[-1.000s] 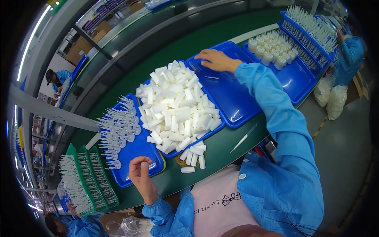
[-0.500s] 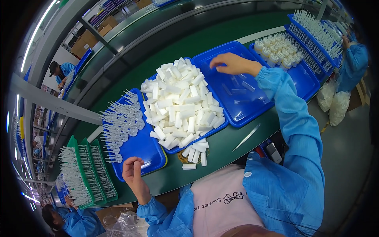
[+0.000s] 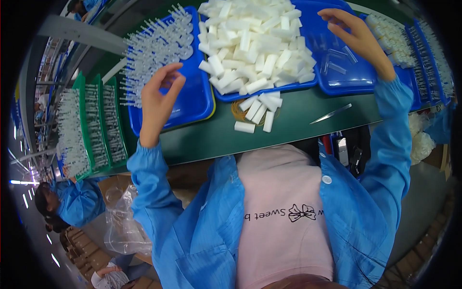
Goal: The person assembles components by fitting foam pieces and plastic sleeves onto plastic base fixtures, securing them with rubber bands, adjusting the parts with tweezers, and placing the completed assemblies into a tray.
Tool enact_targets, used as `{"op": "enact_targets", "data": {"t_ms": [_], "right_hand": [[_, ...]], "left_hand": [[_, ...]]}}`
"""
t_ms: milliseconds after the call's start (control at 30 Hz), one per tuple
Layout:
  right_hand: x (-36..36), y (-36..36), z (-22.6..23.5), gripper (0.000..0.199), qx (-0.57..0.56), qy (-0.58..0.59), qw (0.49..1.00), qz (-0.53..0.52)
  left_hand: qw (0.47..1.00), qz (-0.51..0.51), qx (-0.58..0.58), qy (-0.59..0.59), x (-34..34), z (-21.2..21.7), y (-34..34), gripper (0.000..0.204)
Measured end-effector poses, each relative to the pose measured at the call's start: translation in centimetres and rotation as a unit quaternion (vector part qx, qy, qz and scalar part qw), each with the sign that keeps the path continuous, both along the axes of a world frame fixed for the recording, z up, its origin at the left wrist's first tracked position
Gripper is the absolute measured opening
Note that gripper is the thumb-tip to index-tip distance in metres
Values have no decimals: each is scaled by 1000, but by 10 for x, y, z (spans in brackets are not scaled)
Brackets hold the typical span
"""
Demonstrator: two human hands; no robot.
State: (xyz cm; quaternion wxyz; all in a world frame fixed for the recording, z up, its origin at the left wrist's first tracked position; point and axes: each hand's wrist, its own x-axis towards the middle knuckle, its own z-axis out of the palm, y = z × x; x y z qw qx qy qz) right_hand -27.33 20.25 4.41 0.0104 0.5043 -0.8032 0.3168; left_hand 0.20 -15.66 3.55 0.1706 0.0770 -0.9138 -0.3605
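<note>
My left hand (image 3: 161, 98) is over the left blue tray (image 3: 192, 103), its thumb and fingers bent and apart with nothing seen between them. Beside its fingertips stand rows of clear plastic parts with thin stems (image 3: 161, 41). At the right, my right hand (image 3: 353, 38) hangs over another blue tray (image 3: 349, 85), fingers stretched and thumb apart. Several clear plastic tubes (image 3: 337, 60) lie loose in that tray, just below the hand. Between the hands, a heap of white foam blocks (image 3: 255, 43) fills a middle tray.
A few foam blocks (image 3: 260, 111) lie by rubber bands on the green table (image 3: 288, 130). Tweezers (image 3: 331, 114) rest near the front edge. Green racks (image 3: 94, 130) of stemmed parts stand left; packed blue trays (image 3: 423, 67) stand right. A co-worker (image 3: 72, 204) sits at the left.
My left hand has moved from the left tray's front edge in toward the stemmed parts. My right hand stays over the tube tray, its fingers stretched. The whole view has shifted.
</note>
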Motion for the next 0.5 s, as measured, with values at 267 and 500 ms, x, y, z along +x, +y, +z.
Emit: {"op": "enact_targets", "data": {"t_ms": [267, 500], "right_hand": [[180, -52, -19, 16, 57, 80, 994, 40], [195, -81, -62, 23, 71, 128, 987, -62]], "left_hand": [[950, 21, -312, 12, -40, -26, -16, 29], [913, 28, -400, 71, -62, -36, -32, 26]]}}
